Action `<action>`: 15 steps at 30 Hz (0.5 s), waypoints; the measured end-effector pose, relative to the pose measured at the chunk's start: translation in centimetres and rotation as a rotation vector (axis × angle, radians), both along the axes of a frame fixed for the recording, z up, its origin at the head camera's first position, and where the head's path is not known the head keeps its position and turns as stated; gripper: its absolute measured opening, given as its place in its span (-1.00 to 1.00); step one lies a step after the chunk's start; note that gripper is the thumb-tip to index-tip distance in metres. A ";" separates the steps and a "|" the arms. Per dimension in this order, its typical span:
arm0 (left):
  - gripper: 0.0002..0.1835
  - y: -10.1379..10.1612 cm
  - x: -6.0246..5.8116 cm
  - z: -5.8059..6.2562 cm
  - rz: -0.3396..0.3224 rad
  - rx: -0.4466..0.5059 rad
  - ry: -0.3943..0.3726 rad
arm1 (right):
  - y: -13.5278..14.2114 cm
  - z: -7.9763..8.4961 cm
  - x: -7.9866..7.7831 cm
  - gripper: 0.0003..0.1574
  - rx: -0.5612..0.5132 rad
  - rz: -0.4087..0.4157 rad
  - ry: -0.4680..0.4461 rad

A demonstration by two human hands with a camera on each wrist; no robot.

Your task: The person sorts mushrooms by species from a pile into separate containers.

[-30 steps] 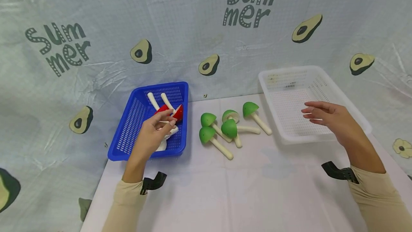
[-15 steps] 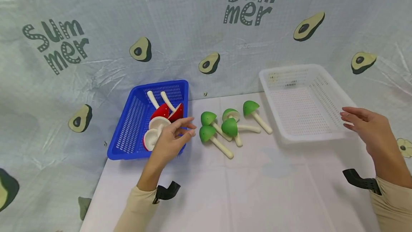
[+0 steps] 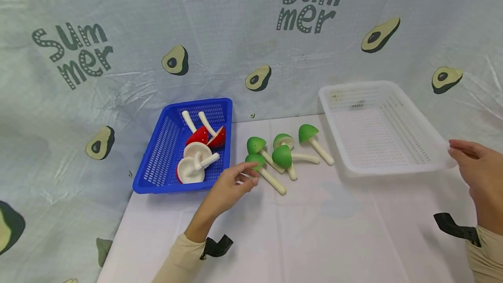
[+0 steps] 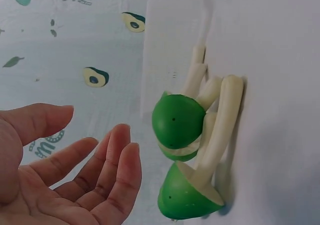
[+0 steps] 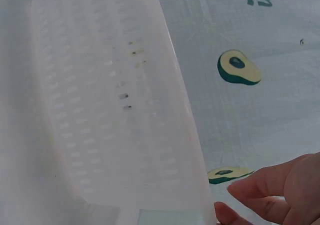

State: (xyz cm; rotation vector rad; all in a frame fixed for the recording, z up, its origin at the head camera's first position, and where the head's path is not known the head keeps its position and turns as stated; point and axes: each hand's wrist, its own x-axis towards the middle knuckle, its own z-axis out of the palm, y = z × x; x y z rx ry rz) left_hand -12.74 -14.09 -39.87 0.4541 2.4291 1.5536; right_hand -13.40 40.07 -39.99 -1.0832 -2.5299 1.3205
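My left hand (image 3: 229, 189) hovers over the white tablecloth just in front of several green-capped toy mushrooms (image 3: 282, 157), its fingers loosely bent and holding nothing. In the left wrist view, the nearest green mushroom (image 4: 187, 195) lies just beyond the fingertips, apart from them. At the front right corner of a white plastic basket (image 3: 346, 160) is my right hand (image 3: 485, 174), thumb and fingers relaxed with a gap between them. The right wrist view has its fingertips (image 5: 237, 191) beside the basket rim; whether they touch it I cannot tell.
A blue plastic basket (image 3: 147, 187) with several red-capped toy mushrooms (image 3: 196, 136) stands left of the green ones. Behind the table hangs a pale cloth (image 3: 220, 25) printed with avocados. The white basket has nothing in it.
My left hand has moved right and toward me, from over the blue basket to the green mushrooms. My right hand has gone right, from over the white basket to its corner.
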 end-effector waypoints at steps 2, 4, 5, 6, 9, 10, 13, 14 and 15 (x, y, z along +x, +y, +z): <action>-0.52 0.3 0.1 -0.6 -0.009 0.003 -0.030 | 0.3 -0.3 0.1 -0.32 0.005 -0.005 0.002; -0.53 0.5 0.1 -1.3 -0.015 0.007 -0.051 | 0.7 -0.7 0.3 -0.33 -0.005 0.003 0.000; -0.53 0.6 0.0 -1.7 -0.019 0.011 -0.063 | 1.0 -1.0 0.4 -0.36 -0.021 0.011 0.017; -0.52 0.7 0.0 -2.0 -0.021 0.014 -0.074 | 1.3 -1.3 0.4 -0.40 -0.041 0.023 0.048; -0.51 1.0 -0.2 -2.9 -0.019 0.009 -0.107 | 2.0 -2.2 0.6 -0.52 -0.130 0.056 0.161; -0.51 1.1 -0.3 -3.1 -0.022 0.009 -0.120 | 2.2 -2.5 0.6 -0.54 -0.164 0.068 0.209; -0.52 1.3 -0.5 -3.8 -0.037 0.006 -0.159 | 2.8 -3.3 0.5 -0.51 -0.287 0.098 0.338; -0.52 1.4 -0.6 -4.0 -0.045 0.010 -0.170 | 3.1 -3.6 0.4 -0.52 -0.347 0.106 0.382; -0.52 1.4 -0.7 -4.1 -0.050 0.012 -0.180 | 3.3 -3.8 0.3 -0.52 -0.400 0.113 0.414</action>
